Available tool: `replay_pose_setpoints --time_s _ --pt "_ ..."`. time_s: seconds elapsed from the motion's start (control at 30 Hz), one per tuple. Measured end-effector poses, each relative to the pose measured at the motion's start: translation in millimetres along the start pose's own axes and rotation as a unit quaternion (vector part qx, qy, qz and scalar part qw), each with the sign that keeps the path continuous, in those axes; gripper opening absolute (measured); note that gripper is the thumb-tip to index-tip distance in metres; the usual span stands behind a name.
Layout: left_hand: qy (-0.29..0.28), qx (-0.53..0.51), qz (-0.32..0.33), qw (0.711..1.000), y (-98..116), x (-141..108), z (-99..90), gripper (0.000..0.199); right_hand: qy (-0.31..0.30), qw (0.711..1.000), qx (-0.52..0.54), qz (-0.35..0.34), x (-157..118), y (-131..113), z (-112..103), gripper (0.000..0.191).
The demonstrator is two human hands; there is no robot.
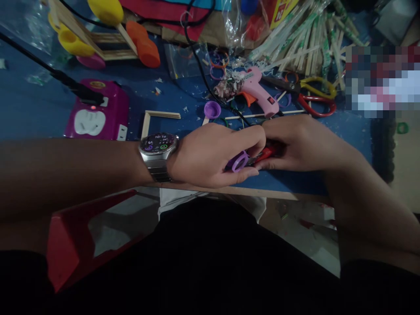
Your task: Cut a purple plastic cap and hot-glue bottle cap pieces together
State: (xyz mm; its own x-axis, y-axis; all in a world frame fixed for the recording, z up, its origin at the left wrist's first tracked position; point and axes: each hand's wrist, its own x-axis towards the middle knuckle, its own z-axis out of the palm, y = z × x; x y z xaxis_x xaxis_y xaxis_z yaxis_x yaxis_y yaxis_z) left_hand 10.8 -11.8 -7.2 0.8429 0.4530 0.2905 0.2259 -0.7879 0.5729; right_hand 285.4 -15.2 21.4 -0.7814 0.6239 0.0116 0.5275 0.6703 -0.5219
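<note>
My left hand (213,153), with a watch (159,144) on its wrist, is closed around a purple ring-shaped piece (240,161) near the table's front edge. My right hand (292,144) is wrapped round a red-handled tool (267,153), whose metal part meets the purple piece between the two hands. Fingers hide most of the tool. Just beyond my left hand lies a purple cap (212,110) with a stick under it. A pink glue gun (260,92) rests behind my hands.
Red-and-yellow-handled scissors (316,98) lie at the right. A magenta power box (98,109) and an L-shaped stick frame (146,124) are at the left. Farther back are a stick structure with coloured spoons (114,46), wrapped sticks (311,39) and black cables (197,59).
</note>
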Motion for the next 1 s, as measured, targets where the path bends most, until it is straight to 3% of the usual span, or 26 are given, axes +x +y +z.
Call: replay_pose_setpoints --time_s 0.47,0.77,1.0 --pt "-0.022 0.005 -0.007 1.000 0.7 0.8 -1.3 0.029 -0.003 1.000 -0.003 -0.005 0.7 -0.2 -0.8 0.054" --pt "-0.086 0.037 -0.027 0.995 7.2 6.6 -8.7 0.033 -0.028 0.999 -0.030 0.024 0.3 -1.7 -3.1 0.049" --pt "-0.086 0.039 0.004 0.996 2.5 5.7 -4.5 0.030 -0.023 0.998 -0.054 0.014 0.1 -4.7 -4.5 0.046"
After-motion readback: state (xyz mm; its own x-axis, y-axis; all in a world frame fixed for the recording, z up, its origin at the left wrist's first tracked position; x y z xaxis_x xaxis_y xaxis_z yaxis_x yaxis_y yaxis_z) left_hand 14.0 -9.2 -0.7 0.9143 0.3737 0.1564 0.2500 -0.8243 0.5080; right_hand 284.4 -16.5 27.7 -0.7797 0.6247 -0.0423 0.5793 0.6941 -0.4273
